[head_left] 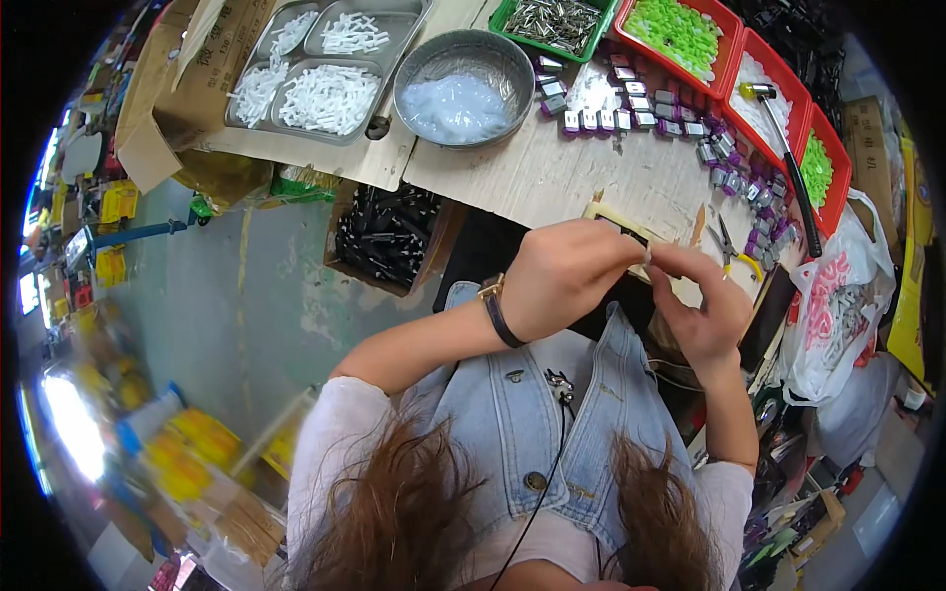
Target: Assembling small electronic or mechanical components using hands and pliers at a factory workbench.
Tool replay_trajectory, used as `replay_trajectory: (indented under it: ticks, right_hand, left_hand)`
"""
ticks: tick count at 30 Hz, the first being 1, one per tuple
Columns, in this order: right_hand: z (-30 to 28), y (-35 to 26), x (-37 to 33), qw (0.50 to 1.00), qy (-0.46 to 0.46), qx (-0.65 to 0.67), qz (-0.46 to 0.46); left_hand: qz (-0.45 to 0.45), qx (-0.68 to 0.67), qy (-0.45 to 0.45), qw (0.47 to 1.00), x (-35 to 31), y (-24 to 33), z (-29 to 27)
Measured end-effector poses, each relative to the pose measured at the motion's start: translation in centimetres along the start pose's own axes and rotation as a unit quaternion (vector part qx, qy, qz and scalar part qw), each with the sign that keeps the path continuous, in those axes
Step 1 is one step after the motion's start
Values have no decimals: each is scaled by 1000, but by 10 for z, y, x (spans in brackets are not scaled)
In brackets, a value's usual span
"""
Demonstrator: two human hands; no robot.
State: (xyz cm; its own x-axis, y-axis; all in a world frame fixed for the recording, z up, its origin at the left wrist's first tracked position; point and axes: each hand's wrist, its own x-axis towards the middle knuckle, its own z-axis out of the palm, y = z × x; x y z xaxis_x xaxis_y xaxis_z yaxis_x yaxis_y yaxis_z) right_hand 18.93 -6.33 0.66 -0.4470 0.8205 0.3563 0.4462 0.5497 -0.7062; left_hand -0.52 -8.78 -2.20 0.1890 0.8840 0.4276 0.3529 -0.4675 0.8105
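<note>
Two hands meet | left hand [562,276] and right hand [702,305] pinch small metal part [647,256] | part at fingertips of both grips

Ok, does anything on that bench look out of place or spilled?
Nothing looks spilled or damaged. The one oddity: a hammer lies across the red trays at the right instead of on the table. The purple-and-silver parts lie loose in an uneven row. Both hands pinch a small part together.

Both forearms raised, left hand [564,276] and right hand [702,307] fingertip to fingertip, grips pinched.
</note>
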Motion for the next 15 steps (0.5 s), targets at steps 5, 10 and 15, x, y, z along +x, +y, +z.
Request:
replay_trajectory:
  ticks: [5, 10, 15]
  right_hand:
    - [-13, -6, -13, 970, -48, 177, 158]
    - [-10, -4, -30, 909, -40, 325, 260]
    - [2, 5, -39, 905, -10, 353, 236]
  left_hand:
    - [78, -101, -44, 991, 2, -6, 0]
    - [47, -208, -66, 975, -1, -13, 11]
    - [-85, -306, -51, 947, -11, -18, 21]
